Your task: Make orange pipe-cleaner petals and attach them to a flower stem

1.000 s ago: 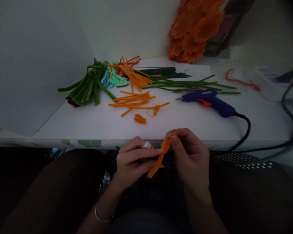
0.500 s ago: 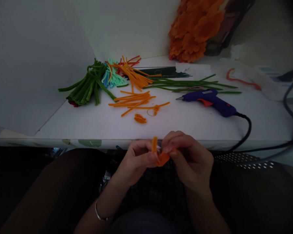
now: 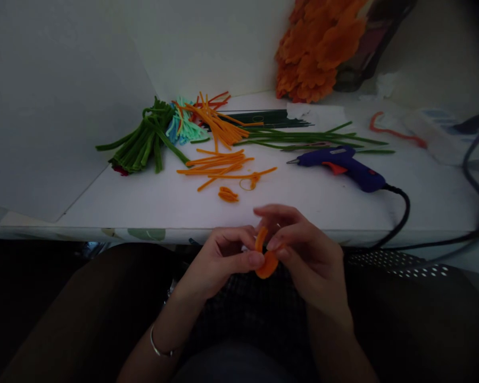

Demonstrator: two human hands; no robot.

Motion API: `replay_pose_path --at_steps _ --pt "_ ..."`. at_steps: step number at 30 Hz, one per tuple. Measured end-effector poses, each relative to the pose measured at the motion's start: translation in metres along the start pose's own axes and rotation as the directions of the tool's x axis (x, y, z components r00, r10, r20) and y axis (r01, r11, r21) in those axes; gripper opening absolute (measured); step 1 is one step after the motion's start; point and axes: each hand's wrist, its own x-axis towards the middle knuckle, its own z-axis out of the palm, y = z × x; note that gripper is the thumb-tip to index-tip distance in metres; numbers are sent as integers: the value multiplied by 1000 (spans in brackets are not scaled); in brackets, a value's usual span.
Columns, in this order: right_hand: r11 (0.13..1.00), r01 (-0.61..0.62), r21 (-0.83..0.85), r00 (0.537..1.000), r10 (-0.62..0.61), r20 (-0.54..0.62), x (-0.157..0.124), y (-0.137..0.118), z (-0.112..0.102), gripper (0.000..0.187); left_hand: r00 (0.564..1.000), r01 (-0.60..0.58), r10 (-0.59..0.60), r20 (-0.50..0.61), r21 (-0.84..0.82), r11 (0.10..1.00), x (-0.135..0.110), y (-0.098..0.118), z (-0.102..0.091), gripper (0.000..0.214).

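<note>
An orange pipe cleaner [image 3: 267, 266], bent into a loop with one end sticking up, is held between my two hands in front of the table edge. My left hand [image 3: 223, 260] pinches it between thumb and forefinger from the left. From the other side, my right hand [image 3: 309, 255] grips it with thumb and forefinger, its other fingers raised. Straight ahead on the table lies a small folded orange bundle [image 3: 228, 194]. Loose orange pipe cleaners [image 3: 219, 162] lie just behind it.
A blue glue gun [image 3: 339, 162] rests on the table at right, its black cord [image 3: 403, 213] trailing over the front edge. Green pipe cleaners [image 3: 143, 141] are bunched at left. Dark green stems [image 3: 271, 117] lie at the back, near orange artificial flowers [image 3: 319, 53].
My right hand has shifted slightly, its upper fingers lifting and spreading. The raised end of the orange pipe cleaner now leans to the right, and its loop sits a little lower.
</note>
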Motion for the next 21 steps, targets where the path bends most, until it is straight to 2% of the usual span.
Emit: replay_pose_path --at_steps 5,9,14,19,21 --pt "993 67 -97 993 -76 -92 0 4 0 18 997 -54 64 -39 208 977 -2 6 0 13" --pt "955 133 -266 975 -174 -137 0 9 3 25 989 -81 130 -70 479 874 -5 15 2 11" --pt "914 149 -379 957 -229 -177 -3 11 4 27 957 -146 268 -106 623 769 -6 16 3 13" --pt "889 117 -442 959 -217 -183 -8 10 4 28 926 -196 367 -86 721 665 -5 16 5 13" --pt "887 51 -459 969 -154 -191 -9 8 5 24 912 -223 405 -61 756 615 -6 17 5 12"
